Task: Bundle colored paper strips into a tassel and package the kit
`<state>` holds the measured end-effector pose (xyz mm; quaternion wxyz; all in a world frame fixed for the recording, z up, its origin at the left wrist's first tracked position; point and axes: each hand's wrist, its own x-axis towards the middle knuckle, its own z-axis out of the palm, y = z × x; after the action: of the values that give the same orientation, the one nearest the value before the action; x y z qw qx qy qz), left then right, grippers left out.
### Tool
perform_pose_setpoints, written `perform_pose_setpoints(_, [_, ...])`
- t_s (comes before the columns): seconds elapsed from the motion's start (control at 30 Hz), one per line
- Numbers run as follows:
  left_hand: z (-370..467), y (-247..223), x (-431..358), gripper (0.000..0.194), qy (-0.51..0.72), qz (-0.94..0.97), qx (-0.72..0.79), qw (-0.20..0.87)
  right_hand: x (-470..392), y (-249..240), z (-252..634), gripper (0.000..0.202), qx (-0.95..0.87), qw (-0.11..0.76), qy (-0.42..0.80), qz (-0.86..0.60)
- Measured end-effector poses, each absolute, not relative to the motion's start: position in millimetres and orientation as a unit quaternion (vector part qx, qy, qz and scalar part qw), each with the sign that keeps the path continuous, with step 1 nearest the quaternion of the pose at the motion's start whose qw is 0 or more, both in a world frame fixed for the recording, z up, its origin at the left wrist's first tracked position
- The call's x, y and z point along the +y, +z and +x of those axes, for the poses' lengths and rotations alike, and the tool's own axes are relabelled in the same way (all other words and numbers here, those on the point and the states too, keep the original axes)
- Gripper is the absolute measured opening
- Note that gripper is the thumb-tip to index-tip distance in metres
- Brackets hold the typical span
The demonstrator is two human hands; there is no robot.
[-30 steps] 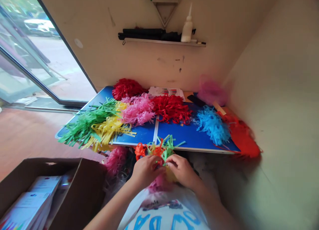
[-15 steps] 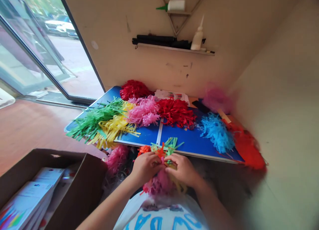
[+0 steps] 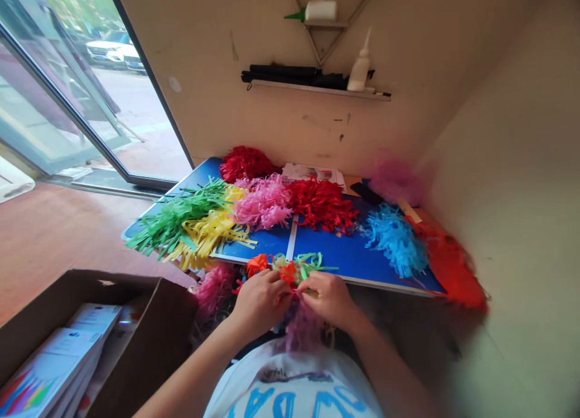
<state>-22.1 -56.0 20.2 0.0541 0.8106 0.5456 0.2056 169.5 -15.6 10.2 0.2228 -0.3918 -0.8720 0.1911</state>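
Close in front of my shirt, at the table's near edge, both hands pinch a multicoloured fringed streamer bunch. My left hand is closed at its left side, fingers bent inward. From the other side my right hand grips it with thumb and fingertips, the two hands nearly meeting. Orange and green strips stick out above the fingers, while pink ones hang below. What lies exactly between the fingertips is hidden.
On the blue table lie fringed bunches: green, yellow, pink, red and light blue. An open cardboard box holding printed packs stands at left. Glue bottles rest on wall shelves.
The hands have moved slightly apart and the strips between them have shifted. The orange and green ends now lean differently above the fingers, and the pink part hangs lower and narrower.
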Motion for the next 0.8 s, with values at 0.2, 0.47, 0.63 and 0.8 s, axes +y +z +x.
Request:
perform_pose_setpoints(0.2, [-23.7,18.3,-53.8,0.009,0.233,0.778,0.568,0.132,-22.7,20.8,171.9,0.015,-0.917,0.153,0.102,-0.353])
perform_pose_setpoints(0.47, [-55.2,18.6,-53.7,0.025,0.344,0.709,0.544,0.288,-7.5,28.6,203.4,0.011,-0.82,0.251,0.309,-0.412])
perform_pose_setpoints(0.63, [-67.1,25.9,-47.2,0.026,0.349,0.706,0.549,0.281,1.2,24.5,213.5,0.011,-0.805,0.291,0.289,-0.429])
perform_pose_setpoints(0.8, [-60.3,33.7,-36.2,0.024,0.33,0.725,0.546,0.26,4.3,32.7,215.1,0.01,-0.815,0.283,0.249,-0.439])
